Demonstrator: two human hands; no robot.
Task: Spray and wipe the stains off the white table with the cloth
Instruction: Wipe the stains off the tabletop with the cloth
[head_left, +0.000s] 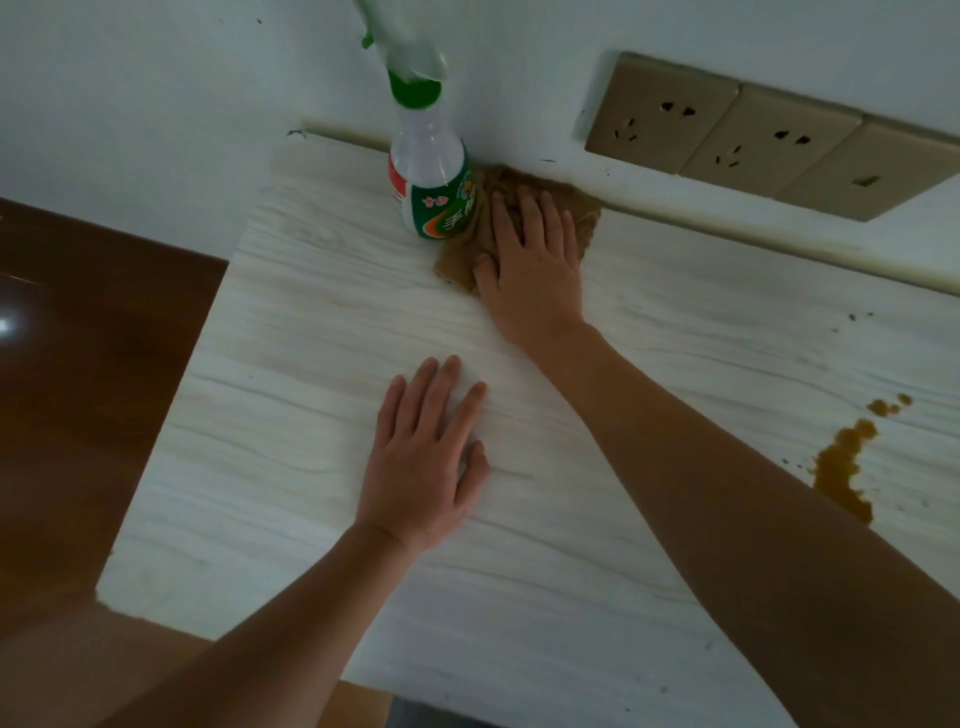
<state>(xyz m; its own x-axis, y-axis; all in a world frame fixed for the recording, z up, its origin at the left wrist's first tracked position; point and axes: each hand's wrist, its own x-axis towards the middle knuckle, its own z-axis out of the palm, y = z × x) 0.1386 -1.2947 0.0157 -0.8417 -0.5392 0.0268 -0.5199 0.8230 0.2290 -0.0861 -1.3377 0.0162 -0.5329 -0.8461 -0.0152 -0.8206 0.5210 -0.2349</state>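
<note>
The white, wood-grained table (597, 597) fills most of the head view. A spray bottle (428, 171) with a green collar and green label stands upright at the table's far edge against the wall. Just right of it lies a crumpled tan cloth (584, 231), with my right hand (530, 265) pressed flat on top of it, fingers spread. My left hand (428, 457) rests palm down on the bare table, holding nothing. A brown-orange stain (844, 462) with small splashes lies on the table at the right, beyond my right forearm. Small dark specks sit further back at the right.
Three gold-coloured wall sockets (748, 137) are set in the white wall above the table's back edge. A dark brown wooden floor (78, 389) lies beyond the table's left edge. The table's near edge runs along the bottom of the view.
</note>
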